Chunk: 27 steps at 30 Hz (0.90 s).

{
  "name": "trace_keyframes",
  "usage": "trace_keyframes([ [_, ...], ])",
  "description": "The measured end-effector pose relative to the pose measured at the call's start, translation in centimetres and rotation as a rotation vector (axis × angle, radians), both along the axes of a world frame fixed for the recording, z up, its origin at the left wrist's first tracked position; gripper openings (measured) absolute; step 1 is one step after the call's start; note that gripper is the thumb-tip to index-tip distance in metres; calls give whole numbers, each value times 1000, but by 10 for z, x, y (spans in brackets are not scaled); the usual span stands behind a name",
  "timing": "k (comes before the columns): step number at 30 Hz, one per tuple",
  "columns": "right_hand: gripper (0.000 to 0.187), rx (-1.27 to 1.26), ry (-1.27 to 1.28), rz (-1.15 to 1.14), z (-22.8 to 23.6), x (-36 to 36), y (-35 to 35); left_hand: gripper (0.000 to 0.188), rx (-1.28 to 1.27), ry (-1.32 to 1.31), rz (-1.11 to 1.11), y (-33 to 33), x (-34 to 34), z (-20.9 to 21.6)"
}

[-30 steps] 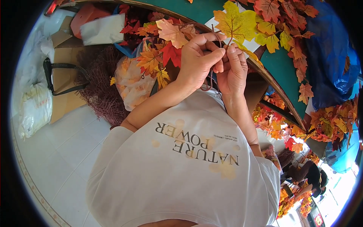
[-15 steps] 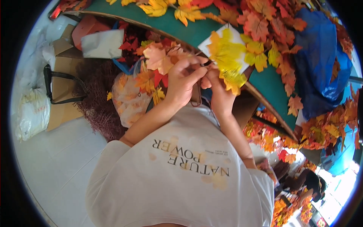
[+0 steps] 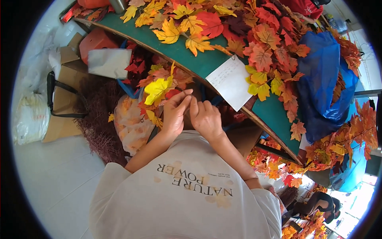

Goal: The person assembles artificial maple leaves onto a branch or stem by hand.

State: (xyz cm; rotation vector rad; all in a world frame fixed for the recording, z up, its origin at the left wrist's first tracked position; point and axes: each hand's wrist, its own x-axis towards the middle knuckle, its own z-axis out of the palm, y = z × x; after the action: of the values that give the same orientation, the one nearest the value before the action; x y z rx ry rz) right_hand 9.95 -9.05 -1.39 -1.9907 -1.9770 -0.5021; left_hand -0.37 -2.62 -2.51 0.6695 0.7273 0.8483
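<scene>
My left hand and my right hand meet in front of my shirt, just off the table's near edge. Thumb and fingers of each are pinched, their tips almost touching. Whatever thin thing they grip is too small to make out. Close by the left fingertips is a bright yellow artificial maple leaf, and a small red leaf shows behind them. I cannot tell whether either is held. Below the yellow leaf, smaller orange-yellow leaves hang beside my left wrist.
The green table bears heaps of autumn leaves, a sheet of white paper and a blue bag. To the left are a clear bag of leaves, dark brown twigs and a cardboard box.
Both hands have moved down toward my body. The yellow leaves that covered the paper beside my right hand are gone from there; a yellow leaf now shows by my left hand.
</scene>
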Motion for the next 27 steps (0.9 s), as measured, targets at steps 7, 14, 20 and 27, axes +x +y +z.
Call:
trace_keyframes([
  [7,36,-91,436,350,45,30,5,18,-214,-161,70,34,-21,-38],
  [14,17,252,494,183,93,79,119,23,-341,-358,-97,30,-27,-40],
  [20,20,370,274,67,57,100,256,20,-375,-361,-89,20,-28,-26],
  [27,7,327,59,99,61,138,275,23,-191,-293,-79,39,-42,-6],
])
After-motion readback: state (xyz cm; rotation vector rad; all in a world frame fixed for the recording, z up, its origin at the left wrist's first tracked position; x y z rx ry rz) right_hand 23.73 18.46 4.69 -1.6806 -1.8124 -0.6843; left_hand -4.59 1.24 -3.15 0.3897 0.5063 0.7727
